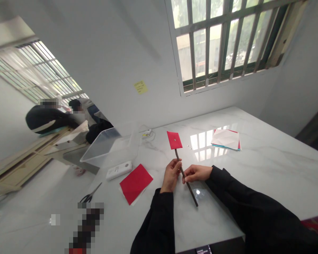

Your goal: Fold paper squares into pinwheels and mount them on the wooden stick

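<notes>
Both hands are on a thin dark stick (186, 176) held at a slant above the white marble table (265, 169). My left hand (171, 175) wraps around it, and my right hand (197, 173) pinches it with the fingertips. A small red paper square (174, 140) sits on the stick's far end, with a small pale fastener at its centre. Left of my hands, a red paper sheet (136, 184) lies on a white sheet.
A transparent plastic box (108, 148), a white power bank (119, 170) and black-handled scissors (88, 198) lie to the left. A stack of paper sheets (226, 139) lies at the right. Two people (50, 118) sit beyond the table, near a barred window.
</notes>
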`<action>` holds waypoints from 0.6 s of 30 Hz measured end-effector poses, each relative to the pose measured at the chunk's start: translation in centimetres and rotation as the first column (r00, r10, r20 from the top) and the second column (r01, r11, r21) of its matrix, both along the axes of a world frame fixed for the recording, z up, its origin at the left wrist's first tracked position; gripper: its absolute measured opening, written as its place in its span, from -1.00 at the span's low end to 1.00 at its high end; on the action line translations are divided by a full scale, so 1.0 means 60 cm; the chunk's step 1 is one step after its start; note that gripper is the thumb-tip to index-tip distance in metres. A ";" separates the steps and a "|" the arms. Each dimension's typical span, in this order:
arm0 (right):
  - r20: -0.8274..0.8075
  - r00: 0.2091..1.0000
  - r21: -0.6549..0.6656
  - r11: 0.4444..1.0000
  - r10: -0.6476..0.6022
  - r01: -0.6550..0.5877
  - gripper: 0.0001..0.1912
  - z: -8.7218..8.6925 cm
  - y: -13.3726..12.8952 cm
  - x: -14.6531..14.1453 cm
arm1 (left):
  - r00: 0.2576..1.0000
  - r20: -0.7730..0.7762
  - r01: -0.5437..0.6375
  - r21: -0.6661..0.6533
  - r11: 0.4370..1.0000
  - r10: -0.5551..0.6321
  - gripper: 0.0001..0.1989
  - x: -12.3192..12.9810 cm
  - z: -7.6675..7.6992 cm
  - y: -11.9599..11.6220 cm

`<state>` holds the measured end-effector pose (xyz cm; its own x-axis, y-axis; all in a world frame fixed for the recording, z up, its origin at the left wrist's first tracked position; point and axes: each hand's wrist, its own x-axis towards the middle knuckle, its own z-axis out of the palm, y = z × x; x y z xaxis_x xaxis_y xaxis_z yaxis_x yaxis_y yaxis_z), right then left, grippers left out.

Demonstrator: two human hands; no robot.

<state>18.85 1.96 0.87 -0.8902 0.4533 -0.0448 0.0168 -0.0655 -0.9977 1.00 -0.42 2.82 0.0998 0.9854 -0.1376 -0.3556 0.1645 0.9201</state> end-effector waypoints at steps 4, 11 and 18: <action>0.049 0.997 0.006 0.999 0.053 -0.053 -0.47 0.004 -0.003 0.005 | 0.982 0.178 -0.058 -0.046 0.997 0.065 -0.56 -0.018 0.007 0.007; 0.149 0.962 -0.013 0.973 0.228 -0.229 -0.49 0.007 -0.012 0.009 | 0.891 0.376 -0.219 -0.134 0.967 0.254 -0.67 -0.037 0.011 0.017; 0.153 0.941 -0.001 0.952 0.301 -0.305 -0.57 0.010 -0.014 0.012 | 0.885 0.366 -0.293 -0.047 0.955 0.289 -0.66 -0.033 0.002 0.019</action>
